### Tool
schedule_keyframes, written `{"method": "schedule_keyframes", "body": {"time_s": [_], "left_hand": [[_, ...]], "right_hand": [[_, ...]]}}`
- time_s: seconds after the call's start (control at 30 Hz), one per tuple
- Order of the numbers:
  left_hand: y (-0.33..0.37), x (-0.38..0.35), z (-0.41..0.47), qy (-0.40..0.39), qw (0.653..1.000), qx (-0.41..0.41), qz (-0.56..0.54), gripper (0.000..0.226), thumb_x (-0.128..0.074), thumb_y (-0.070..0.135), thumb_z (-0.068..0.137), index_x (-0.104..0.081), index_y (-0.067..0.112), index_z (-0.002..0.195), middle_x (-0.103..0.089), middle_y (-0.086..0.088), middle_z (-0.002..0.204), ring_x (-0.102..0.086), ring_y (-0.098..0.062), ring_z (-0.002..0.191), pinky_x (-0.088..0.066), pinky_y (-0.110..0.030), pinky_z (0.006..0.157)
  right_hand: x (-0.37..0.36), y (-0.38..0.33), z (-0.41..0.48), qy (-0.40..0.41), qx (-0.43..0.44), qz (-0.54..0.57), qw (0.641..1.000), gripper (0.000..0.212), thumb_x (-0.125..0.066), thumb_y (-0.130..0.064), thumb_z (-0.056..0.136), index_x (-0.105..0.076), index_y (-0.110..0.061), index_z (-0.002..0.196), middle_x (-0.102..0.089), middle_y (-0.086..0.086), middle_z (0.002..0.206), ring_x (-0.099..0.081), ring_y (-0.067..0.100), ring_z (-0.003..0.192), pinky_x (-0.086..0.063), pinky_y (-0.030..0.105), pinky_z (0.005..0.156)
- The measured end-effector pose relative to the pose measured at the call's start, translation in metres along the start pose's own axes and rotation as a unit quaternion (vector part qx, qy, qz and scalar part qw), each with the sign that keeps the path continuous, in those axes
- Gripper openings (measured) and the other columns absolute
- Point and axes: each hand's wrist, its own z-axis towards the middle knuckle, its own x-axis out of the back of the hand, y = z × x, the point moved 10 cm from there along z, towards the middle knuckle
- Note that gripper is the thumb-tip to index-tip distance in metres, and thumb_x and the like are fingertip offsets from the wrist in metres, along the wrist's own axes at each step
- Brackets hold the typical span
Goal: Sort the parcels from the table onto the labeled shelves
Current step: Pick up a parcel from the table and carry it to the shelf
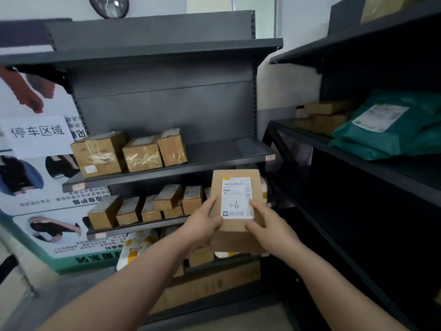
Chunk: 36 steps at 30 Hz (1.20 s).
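Left hand [202,225] and right hand [269,231] grip a labelled parcel [235,187] before the grey shelves [167,108].

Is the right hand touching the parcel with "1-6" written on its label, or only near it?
Touching. The head view shows the right hand with its thumb lying on the face of the brown parcel, at the label's lower right corner, with no gap.

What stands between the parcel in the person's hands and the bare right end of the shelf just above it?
Nothing visible does. The parcel, held by the left hand and right hand, sits just below that shelf; its three boxes stand towards the left end.
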Motion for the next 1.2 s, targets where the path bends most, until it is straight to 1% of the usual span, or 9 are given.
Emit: {"method": "schedule_keyframes", "body": {"time_s": [0.27,0.37,0.43,0.53,0.6,0.7,0.87,1.07,1.2], "left_hand": [[0.026,0.077,0.131,0.031,0.998,-0.054,-0.015,0.071,-0.053,0.026,0.099,-0.011,0.05,0.151,-0.047,0.003,0.141,-0.056,-0.019,0.108,-0.054,-0.036,0.081],[0.029,0.093,0.169,0.029,0.997,-0.056,-0.035,0.073,-0.054,0.024,0.099,-0.011,0.049,0.152,-0.043,0.004,0.145,-0.054,-0.02,0.112,-0.054,-0.042,0.089],[0.035,0.106,0.192,0.044,0.996,-0.065,-0.044,0.074,-0.055,0.022,0.098,-0.012,0.045,0.153,-0.04,0.005,0.147,-0.05,-0.021,0.118,-0.049,-0.046,0.098],[0.05,0.123,0.227,0.079,0.992,-0.088,-0.05,0.072,-0.061,0.022,0.095,-0.021,0.033,0.154,-0.042,0.006,0.146,-0.049,-0.018,0.121,-0.046,-0.04,0.102],[0.061,0.132,0.251,0.12,0.987,-0.103,0.014,0.068,-0.064,0.025,0.092,-0.03,0.028,0.152,-0.045,0.004,0.145,-0.049,-0.018,0.124,-0.044,-0.038,0.104],[0.073,0.132,0.281,0.171,0.962,-0.113,0.181,0.06,-0.062,0.023,0.091,-0.04,0.024,0.147,-0.04,-0.001,0.15,-0.046,-0.022,0.13,-0.041,-0.036,0.108],[0.082,0.12,0.317,0.177,0.884,-0.104,0.419,0.067,-0.06,0.011,0.091,-0.03,0.022,0.149,-0.042,-0.004,0.144,-0.059,-0.024,0.112,-0.055,-0.038,0.09],[0.081,0.123,0.34,0.197,0.88,-0.057,0.428,0.064,-0.055,0.004,0.091,-0.028,0.018,0.147,-0.04,-0.007,0.143,-0.06,-0.029,0.11,-0.055,-0.039,0.087],[0.085,0.127,0.344,0.227,0.869,-0.063,0.435,0.059,-0.054,0.003,0.09,-0.032,0.016,0.144,-0.043,-0.008,0.141,-0.064,-0.027,0.104,-0.057,-0.037,0.082]], "right_hand": [[-0.007,-0.046,0.144,0.051,0.033,0.029,0.998,0.057,-0.055,-0.036,0.095,-0.031,-0.04,0.147,-0.03,-0.006,0.154,-0.036,0.015,0.135,-0.036,0.036,0.104],[-0.012,-0.055,0.185,0.05,0.039,0.027,0.998,0.057,-0.056,-0.035,0.095,-0.031,-0.04,0.147,-0.03,-0.006,0.154,-0.035,0.017,0.136,-0.036,0.036,0.105],[-0.013,-0.059,0.216,0.051,0.049,0.035,0.997,0.056,-0.058,-0.036,0.094,-0.034,-0.041,0.145,-0.03,-0.005,0.154,-0.036,0.017,0.136,-0.038,0.038,0.107],[-0.013,-0.065,0.264,0.042,0.073,0.053,0.995,0.057,-0.062,-0.039,0.09,-0.04,-0.04,0.142,-0.031,-0.004,0.152,-0.039,0.019,0.133,-0.041,0.043,0.106],[-0.014,-0.068,0.295,0.034,0.097,0.03,0.994,0.058,-0.063,-0.037,0.089,-0.04,-0.038,0.142,-0.029,-0.001,0.153,-0.038,0.02,0.134,-0.038,0.04,0.109],[-0.018,-0.071,0.335,0.028,0.14,-0.087,0.986,0.052,-0.055,-0.025,0.096,-0.04,-0.032,0.145,-0.02,-0.001,0.158,-0.034,0.022,0.138,-0.035,0.032,0.109],[-0.025,-0.075,0.389,0.037,0.191,-0.161,0.968,0.045,-0.044,-0.009,0.098,-0.046,-0.026,0.14,-0.039,-0.002,0.149,-0.047,0.023,0.124,-0.04,0.029,0.099],[-0.038,-0.073,0.422,0.044,0.21,-0.162,0.963,0.047,-0.046,-0.005,0.095,-0.047,-0.026,0.137,-0.041,-0.005,0.147,-0.05,0.022,0.119,-0.041,0.028,0.095],[-0.039,-0.077,0.426,0.059,0.243,-0.161,0.955,0.045,-0.047,-0.006,0.095,-0.049,-0.023,0.137,-0.043,-0.002,0.146,-0.051,0.027,0.116,-0.045,0.034,0.094]]}}
